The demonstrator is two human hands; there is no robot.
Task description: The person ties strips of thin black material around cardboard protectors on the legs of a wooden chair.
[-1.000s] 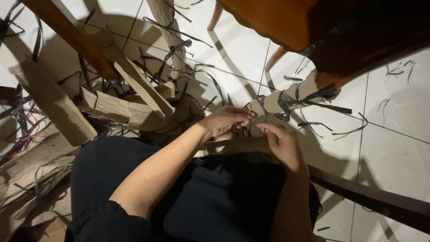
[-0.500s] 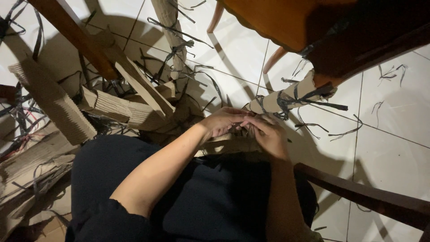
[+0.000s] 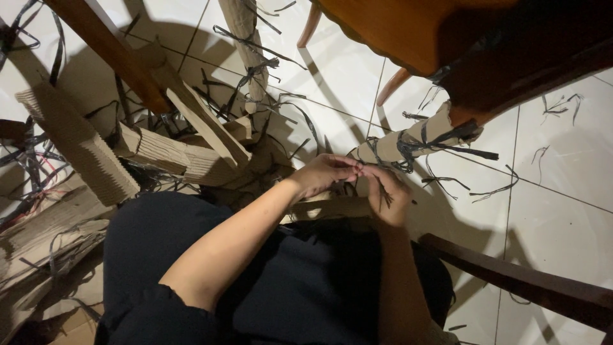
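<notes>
Both hands are brought together right over the lap, just in front of the cardboard roll [image 3: 408, 137] that's wrapped with dark strips. The left hand [image 3: 327, 174] and right hand [image 3: 388, 195] are touching at the fingertips, and a thin black strip [image 3: 382, 193] is pinched between them; the loose end can be seen hanging down across the right palm. So the fingers [image 3: 350, 167] are closed in a pinch on that strip, not loose. Exactly how many strands are gripped can't be made out, too dark and thin.

The cardboard roll is propped at a slant, its upper end tucked under the wooden chair [image 3: 408, 32], its lower end just beyond the hands. Everything is set on a white tiled floor [image 3: 562, 198], with stray black shreds scattered to the right of the roll. Left of the roll, a heap of corrugated cardboard pieces [image 3: 83, 150] is piled up, tangled with more strips. A dark wooden bar [image 3: 511, 284] is seen below the roll, near the right forearm.
</notes>
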